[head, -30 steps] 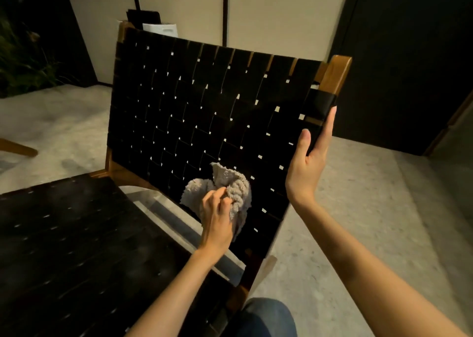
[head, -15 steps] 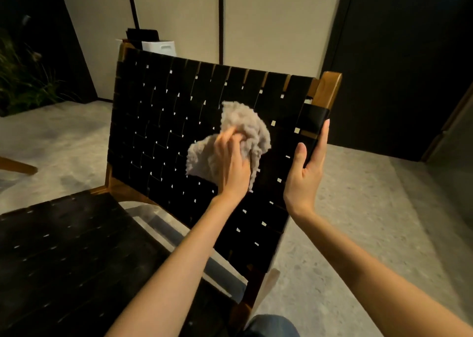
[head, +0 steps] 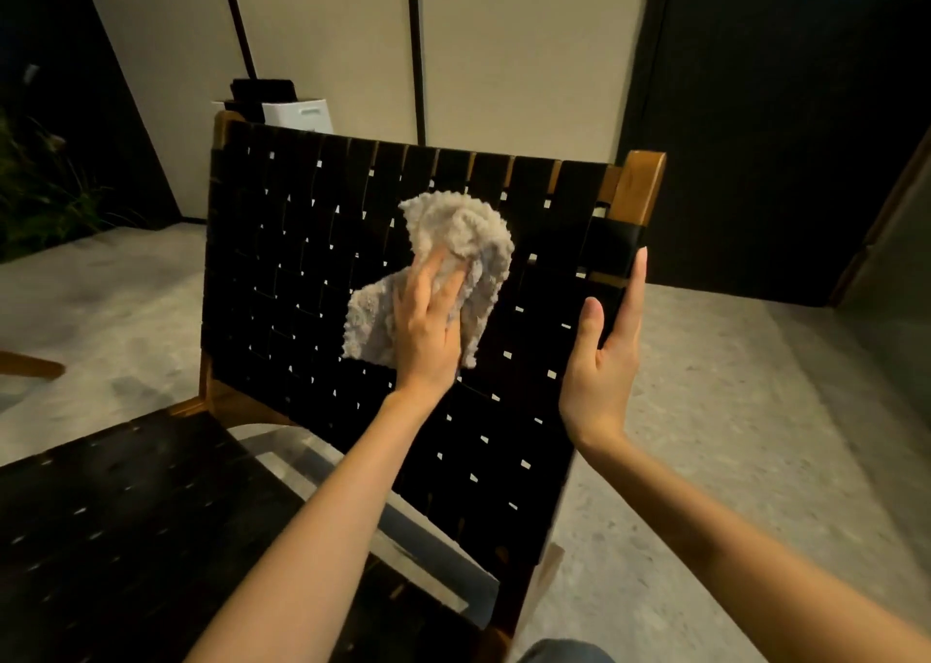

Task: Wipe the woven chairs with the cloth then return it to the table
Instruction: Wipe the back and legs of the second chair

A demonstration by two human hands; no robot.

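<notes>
One big woven chair [head: 352, 269] fills most of the view. Its black back stands tilted in front of the person. Its black seat [head: 126, 536] lies low on the left.

The fluffy pale cloth [head: 468, 239] is bunched up on the chair back, up high and a bit right of the middle.

The left hand [head: 428, 325] lies on the cloth and pushes it onto the black straps. Its fingers look mostly straight, and their tips sink into the folds. The right hand [head: 602, 360] is loose and flat on the right edge of the chair back. Its thumb is on the front and its fingers point up along the side, as if to keep the chair from moving.

I think the job is in its first part, the wiping. The cloth is on the back, so that is the part getting cleaned. I cannot tell if the seat is done. The task says chairs, so more may wait. No desk shows here. Putting the cloth on the desk comes last.
</notes>
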